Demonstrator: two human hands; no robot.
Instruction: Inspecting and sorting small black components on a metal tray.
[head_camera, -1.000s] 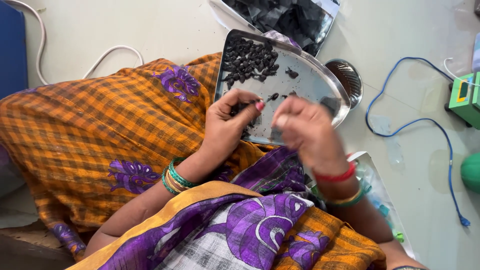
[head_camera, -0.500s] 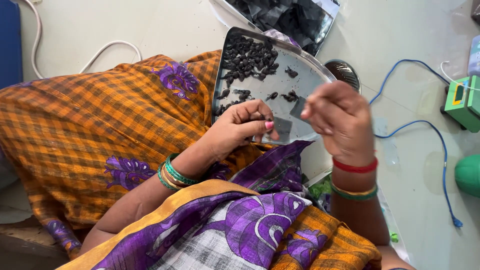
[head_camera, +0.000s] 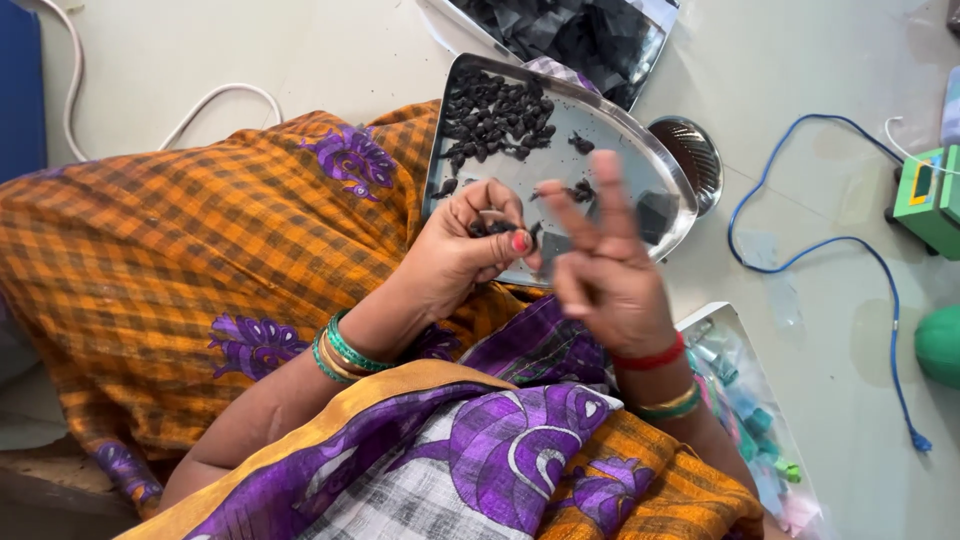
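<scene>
Head view: two hands; left hand (head_camera: 468, 250) pinching black pieces (head_camera: 497, 228), one tray (head_camera: 640, 165).

We see the scene in bright, even, soft light, with only faint shadows on the pale floor (head_camera: 330, 50). The raised right hand (head_camera: 605, 275) is smeared by motion blur, its fingers soft-edged, while the left hand (head_camera: 465, 250) stays sharper. The shiny rectangular metal tray (head_camera: 655, 190) carries a mild sheen without harsh glare. The orange checked cloth (head_camera: 180, 250) looks crisp; the frame's corners soften slightly.
</scene>
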